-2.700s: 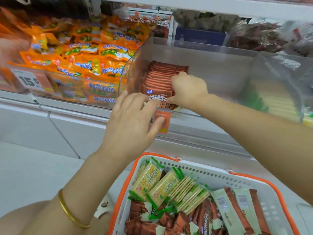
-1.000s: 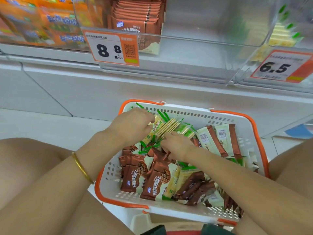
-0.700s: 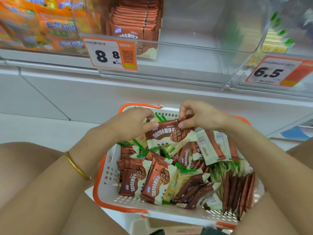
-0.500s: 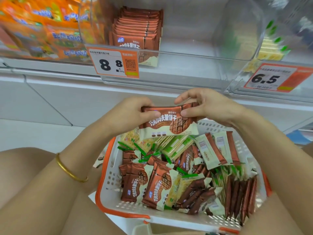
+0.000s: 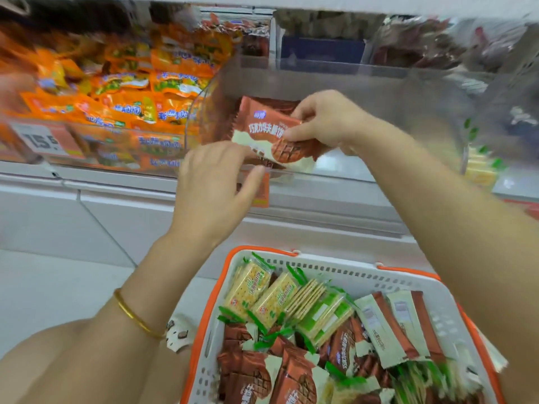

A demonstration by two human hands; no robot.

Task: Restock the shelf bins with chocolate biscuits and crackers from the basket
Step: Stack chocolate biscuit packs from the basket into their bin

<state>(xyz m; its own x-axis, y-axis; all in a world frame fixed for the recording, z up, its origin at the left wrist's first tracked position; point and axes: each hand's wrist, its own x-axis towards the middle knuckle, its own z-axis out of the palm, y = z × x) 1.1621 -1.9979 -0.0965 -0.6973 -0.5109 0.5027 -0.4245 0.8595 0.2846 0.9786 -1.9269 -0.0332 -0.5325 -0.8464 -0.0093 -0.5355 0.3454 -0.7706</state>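
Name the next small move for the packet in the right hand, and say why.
Probably lower the brown chocolate biscuit packet upright against the row of brown packets in the clear plastic bin: the right hand pinches it just above the front rim.

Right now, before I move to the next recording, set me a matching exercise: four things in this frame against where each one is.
Things
1. raised chocolate biscuit pack
2. cracker packs
3. orange snack packs
4. gold bangle

Places
A. in the white basket
B. on the wrist of the left hand
C. pinched in the right hand at the middle clear bin
D. in the left-side shelf bin

Pairs: 1-C, 2-A, 3-D, 4-B.
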